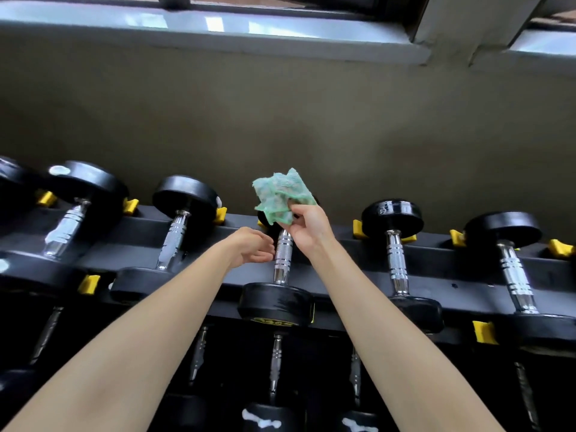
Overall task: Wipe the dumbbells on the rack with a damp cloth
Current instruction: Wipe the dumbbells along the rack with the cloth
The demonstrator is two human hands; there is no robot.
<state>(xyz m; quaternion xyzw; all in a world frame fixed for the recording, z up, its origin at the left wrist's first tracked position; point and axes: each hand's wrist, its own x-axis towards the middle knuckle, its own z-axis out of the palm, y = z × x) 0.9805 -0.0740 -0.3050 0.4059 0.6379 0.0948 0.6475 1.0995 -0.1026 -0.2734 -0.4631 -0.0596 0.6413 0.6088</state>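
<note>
My right hand (307, 227) pinches the bunched cloth (282, 196) at 12 o'clock of the middle dumbbell (276, 302) (top row of the rack (343, 269)). Left hand (252, 247), loosely curled and empty, sits at its 9 o'clock.

The single head-worn wide-angle camera looks forward and slightly downward from just behind the person's two outstretched forearms. It faces a dull olive painted wall (280, 120) squarely and close up. The long black metal rack (436, 263) of black-headed, chrome-handled dumbbells (393, 215) spans the frame's middle at arm's reach. The crumpled green cloth (282, 194) pinched in the right hand (307, 226) sits near centre, and a pale grey window sill (218, 23) bows across the top edge.
</note>
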